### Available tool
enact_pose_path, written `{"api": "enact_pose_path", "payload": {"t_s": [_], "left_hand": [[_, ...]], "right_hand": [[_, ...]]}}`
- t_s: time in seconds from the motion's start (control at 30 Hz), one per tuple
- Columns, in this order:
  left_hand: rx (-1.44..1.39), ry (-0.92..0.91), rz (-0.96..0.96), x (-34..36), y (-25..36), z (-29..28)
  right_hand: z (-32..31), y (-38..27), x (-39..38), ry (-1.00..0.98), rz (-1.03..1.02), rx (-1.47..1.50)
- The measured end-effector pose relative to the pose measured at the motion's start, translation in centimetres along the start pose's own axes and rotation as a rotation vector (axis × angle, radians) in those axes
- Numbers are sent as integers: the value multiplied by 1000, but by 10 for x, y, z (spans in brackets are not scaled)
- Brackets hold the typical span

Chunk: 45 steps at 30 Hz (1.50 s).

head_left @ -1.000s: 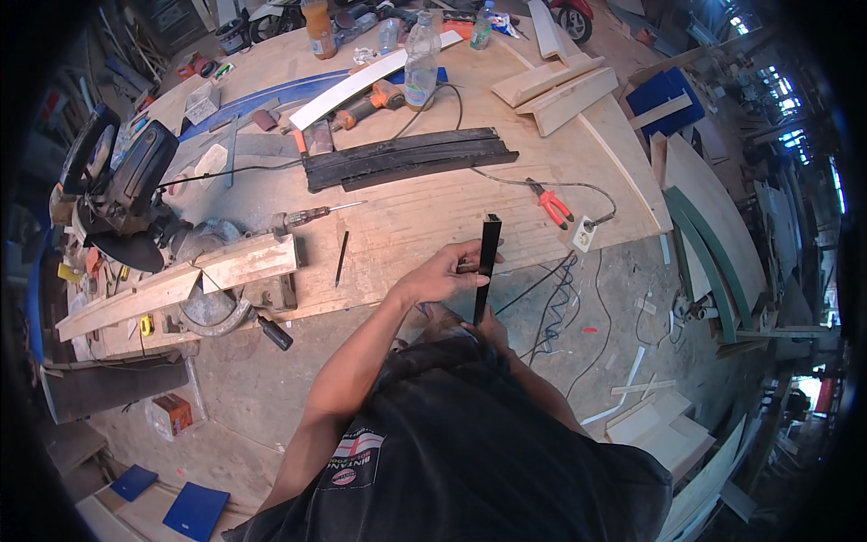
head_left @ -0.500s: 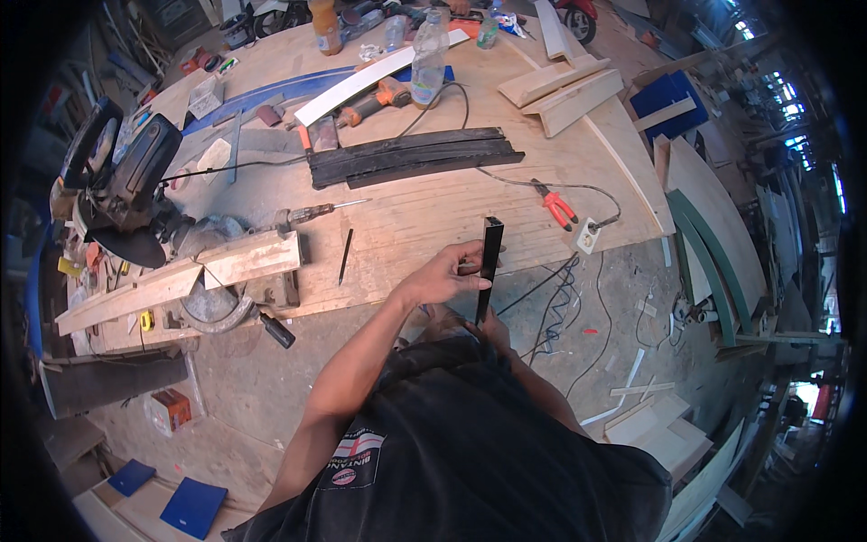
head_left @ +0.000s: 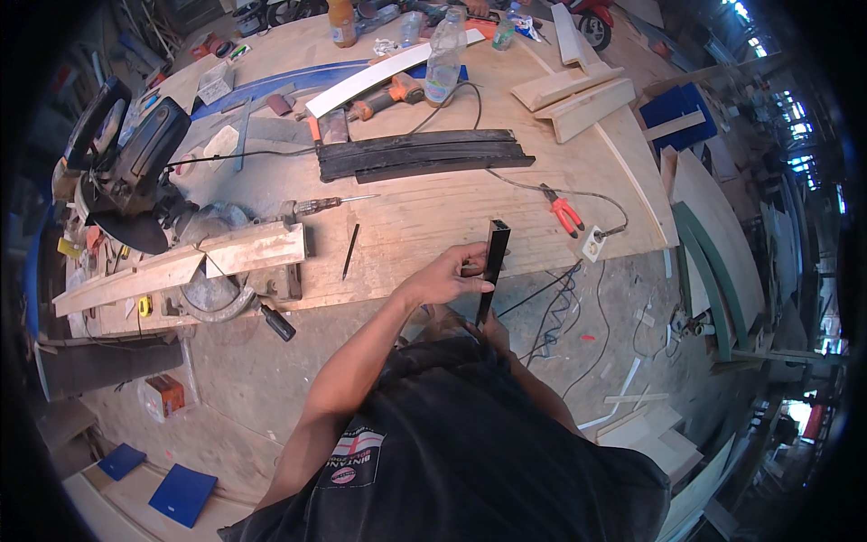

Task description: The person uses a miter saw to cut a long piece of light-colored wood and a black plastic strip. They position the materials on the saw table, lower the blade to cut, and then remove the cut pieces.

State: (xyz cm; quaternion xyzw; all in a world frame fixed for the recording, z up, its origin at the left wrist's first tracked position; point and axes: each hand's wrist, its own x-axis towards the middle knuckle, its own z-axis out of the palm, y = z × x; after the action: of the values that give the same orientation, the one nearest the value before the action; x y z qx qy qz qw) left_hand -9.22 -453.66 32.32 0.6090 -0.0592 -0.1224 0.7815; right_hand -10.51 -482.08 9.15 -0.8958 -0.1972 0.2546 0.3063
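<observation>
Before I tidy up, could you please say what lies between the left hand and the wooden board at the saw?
The head view shows a thin black stick on the table.

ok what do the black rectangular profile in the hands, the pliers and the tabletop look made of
Black rectangular profile: perhaps coated metal or plastic; smooth, faintly shiny faces. Pliers: likely steel, from the dark head; smooth red grips, plastic or rubber. Tabletop: wood, likely unpainted plywood; visible grain.

Soft light covers the table (head_left: 406,230) beyond the left hand (head_left: 451,275); far to that hand's right, openings (head_left: 800,163) glare; outer edges curve, blackened.
</observation>
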Motion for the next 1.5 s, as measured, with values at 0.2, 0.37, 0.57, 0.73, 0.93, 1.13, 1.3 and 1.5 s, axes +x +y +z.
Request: {"api": "enact_pose_path", "payload": {"t_s": [0.2, 0.37, 0.57, 0.73, 0.93, 1.13, 1.3, 1.5], "left_hand": [[-30, -18, 11, 0, -11, -6], [103, 63, 12, 2, -22, -8], [-58, 35, 162, -6, -17, -7], [-49, 46, 230, -11, -23, -8], [-41, 93, 240, -23, -26, -13], [-81, 125, 253, -31, -23, -13], [-95, 135, 257, -35, -21, -15], [-78, 121, 272, -35, -21, -17]], "right_hand": [[9, 16, 9, -19, 25, 31], [6, 21, 12, -51, -15, 112], [8, 25, 15, -21, -93, -26], [10, 46, 22, -73, -138, -127], [16, 60, 30, -101, -76, -32], [6, 46, 29, -162, -97, -146], [6, 33, 30, -153, -100, -19], [5, 37, 31, -114, -201, -88]]}}
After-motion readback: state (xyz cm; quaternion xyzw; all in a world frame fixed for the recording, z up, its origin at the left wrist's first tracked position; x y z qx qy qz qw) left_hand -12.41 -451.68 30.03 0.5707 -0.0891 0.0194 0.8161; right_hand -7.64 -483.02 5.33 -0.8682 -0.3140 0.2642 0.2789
